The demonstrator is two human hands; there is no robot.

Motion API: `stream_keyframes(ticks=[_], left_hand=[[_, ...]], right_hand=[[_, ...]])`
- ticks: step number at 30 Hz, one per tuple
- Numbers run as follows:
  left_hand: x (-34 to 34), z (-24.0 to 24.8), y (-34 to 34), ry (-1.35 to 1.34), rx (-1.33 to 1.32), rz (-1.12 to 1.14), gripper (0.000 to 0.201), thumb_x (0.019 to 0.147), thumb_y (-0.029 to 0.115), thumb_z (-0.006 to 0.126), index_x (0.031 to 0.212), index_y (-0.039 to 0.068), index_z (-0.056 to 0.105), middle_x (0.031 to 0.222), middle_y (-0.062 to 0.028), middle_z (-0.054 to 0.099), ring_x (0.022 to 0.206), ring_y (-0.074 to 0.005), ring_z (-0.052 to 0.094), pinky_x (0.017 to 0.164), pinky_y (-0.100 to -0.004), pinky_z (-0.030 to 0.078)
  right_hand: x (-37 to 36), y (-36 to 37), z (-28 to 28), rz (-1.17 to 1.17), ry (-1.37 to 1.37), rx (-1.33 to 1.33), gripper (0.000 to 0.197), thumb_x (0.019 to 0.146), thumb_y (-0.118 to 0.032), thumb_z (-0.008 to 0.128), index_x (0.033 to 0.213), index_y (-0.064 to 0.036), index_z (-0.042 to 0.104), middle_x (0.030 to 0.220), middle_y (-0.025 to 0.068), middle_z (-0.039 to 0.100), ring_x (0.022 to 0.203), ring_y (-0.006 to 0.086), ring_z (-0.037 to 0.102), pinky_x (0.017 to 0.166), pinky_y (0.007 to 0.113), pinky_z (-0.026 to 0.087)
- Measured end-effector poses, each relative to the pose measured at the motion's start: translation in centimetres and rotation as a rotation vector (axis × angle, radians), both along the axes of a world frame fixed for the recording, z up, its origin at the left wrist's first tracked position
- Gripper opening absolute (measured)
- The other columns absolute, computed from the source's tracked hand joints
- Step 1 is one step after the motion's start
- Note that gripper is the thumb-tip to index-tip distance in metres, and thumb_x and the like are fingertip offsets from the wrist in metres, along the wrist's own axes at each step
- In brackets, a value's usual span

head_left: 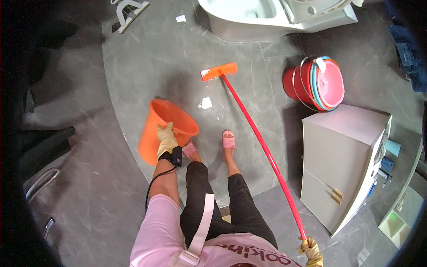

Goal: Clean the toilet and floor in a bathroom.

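My left hand [167, 137], in a cream rubber glove, is closed over the near rim of an orange bucket [150, 144]. The bucket leans with its mouth to the right, beside my left foot; its bottom inside is out of sight. At the lower right edge, my right hand [310, 251], in a yellowish rubber glove, grips the end of a red pole. That pole belongs to a floor brush [267, 151], which slants away to the far left. Its orange head [219, 71] rests on the grey tiled floor, with a little white foam at its left end.
A white toilet [249, 26] stands at the far side. Nested buckets [307, 84], red, blue and pink, sit on the right behind a white cabinet [338, 164]. A small grey-white stool [129, 15] is at the far left. The floor [187, 66] looks wet and shiny.
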State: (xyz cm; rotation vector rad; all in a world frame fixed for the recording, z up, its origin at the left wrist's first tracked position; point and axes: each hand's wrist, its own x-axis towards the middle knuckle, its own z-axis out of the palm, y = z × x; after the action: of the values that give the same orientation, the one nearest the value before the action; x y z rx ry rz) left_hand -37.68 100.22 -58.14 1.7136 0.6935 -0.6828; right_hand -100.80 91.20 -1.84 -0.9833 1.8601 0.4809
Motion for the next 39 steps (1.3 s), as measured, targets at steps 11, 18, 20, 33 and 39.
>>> stream_keyframes(ticks=[11, 18, 20, 33, 39], left_hand=[[-0.2, 4.2, 0.2, -0.435, 0.798, -0.589, 0.073, 0.064, 0.033, 0.096, 0.116, -0.005, 0.063, 0.106, -0.0202, 0.072, 0.093, -0.0318, 0.069, 0.084, -0.0386, 0.054], [5.8, -1.1, 4.0, -0.08, 0.224, -0.394, 0.052, 0.082, 0.024, 0.084, 0.119, -0.003, 0.06, 0.089, -0.0023, 0.064, 0.076, -0.0187, 0.058, 0.073, -0.0348, 0.052], [6.4, -1.6, 3.3, -0.017, 0.145, -0.282, 0.045, 0.087, 0.019, 0.079, 0.122, 0.0, 0.058, 0.084, -0.0014, 0.062, 0.072, -0.0199, 0.06, 0.071, -0.0361, 0.053], [0.4, 2.0, -10.8, -0.062, 0.27, -0.581, 0.058, 0.08, 0.042, 0.085, 0.106, -0.005, 0.063, 0.08, -0.0104, 0.069, 0.07, -0.0197, 0.066, 0.064, -0.0363, 0.052], [-4.4, 2.7, -16.6, -0.156, 0.531, -0.758, 0.047, 0.08, 0.038, 0.083, 0.096, -0.003, 0.068, 0.082, -0.0154, 0.069, 0.075, -0.0269, 0.066, 0.071, -0.041, 0.052]], right_hand=[[0.2, -0.9, -3.1, -0.082, -0.049, -0.021, 0.037, 0.104, -0.03, 0.054, 0.122, 0.0025, 0.059, 0.071, 0.007, 0.068, 0.052, 0.013, 0.062, 0.05, 0.025, 0.053], [0.9, -0.6, -5.5, -0.157, -0.057, 0.103, 0.036, 0.105, -0.028, 0.052, 0.124, 0.0014, 0.057, 0.072, 0.0076, 0.068, 0.053, 0.0135, 0.063, 0.05, 0.025, 0.053], [0.8, -0.5, -5.6, -0.182, -0.048, 0.125, 0.034, 0.105, -0.026, 0.051, 0.124, 0.001, 0.056, 0.072, 0.0084, 0.068, 0.052, 0.0139, 0.063, 0.05, 0.026, 0.053], [1.4, -1.4, -5.6, -0.142, -0.087, 0.154, 0.038, 0.104, -0.034, 0.056, 0.123, -0.0004, 0.057, 0.076, 0.0097, 0.069, 0.055, 0.0138, 0.063, 0.053, 0.026, 0.052], [0.8, -1.4, -5.6, -0.21, -0.073, 0.152, 0.045, 0.102, -0.04, 0.059, 0.124, -0.0001, 0.057, 0.075, 0.0102, 0.069, 0.057, 0.0146, 0.063, 0.053, 0.026, 0.052]])
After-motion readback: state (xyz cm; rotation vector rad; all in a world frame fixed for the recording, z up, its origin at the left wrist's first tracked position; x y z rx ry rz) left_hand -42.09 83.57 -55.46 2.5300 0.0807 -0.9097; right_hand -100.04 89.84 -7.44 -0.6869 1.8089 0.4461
